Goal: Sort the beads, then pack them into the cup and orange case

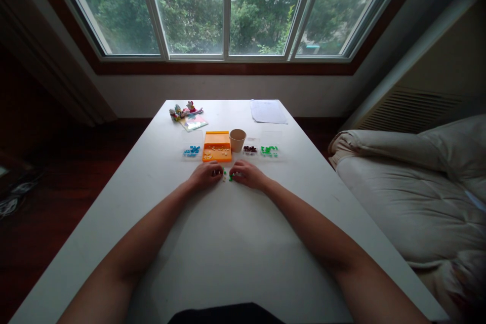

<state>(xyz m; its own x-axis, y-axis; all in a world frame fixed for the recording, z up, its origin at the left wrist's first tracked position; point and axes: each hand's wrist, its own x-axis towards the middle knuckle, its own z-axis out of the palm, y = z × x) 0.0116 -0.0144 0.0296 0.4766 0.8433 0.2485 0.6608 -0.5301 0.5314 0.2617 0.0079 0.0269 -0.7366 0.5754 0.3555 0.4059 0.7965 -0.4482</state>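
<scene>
- Reaching across the white surface (235,258), both arms (150,233) bring the hands midway between its left and right edges, maybe so both can get at the same bits.
- The right hand (248,174) has bent fingers, nearly closed, with the tips at some green bits (231,178). I cannot tell if one is pinched.
- The left hand (207,174) has its fingers curled in too, just beside pale bits (224,179). I cannot tell if it holds any.
- Past the hands, toward the far edge, lies the orange box (217,137). Yellow bits (213,151) sit inside, likely so they do not get lost.
- Blue bits (192,151) sit toward the left edge; brown bits (249,150) and more green bits sit toward the right edge. Colours are kept apart, perhaps for easy finding.
- The cup (238,140) stands upright between box and brown bits.
- Toys (191,107) near the far left corner and paper (268,111) near the far right corner seem out of the way.
</scene>
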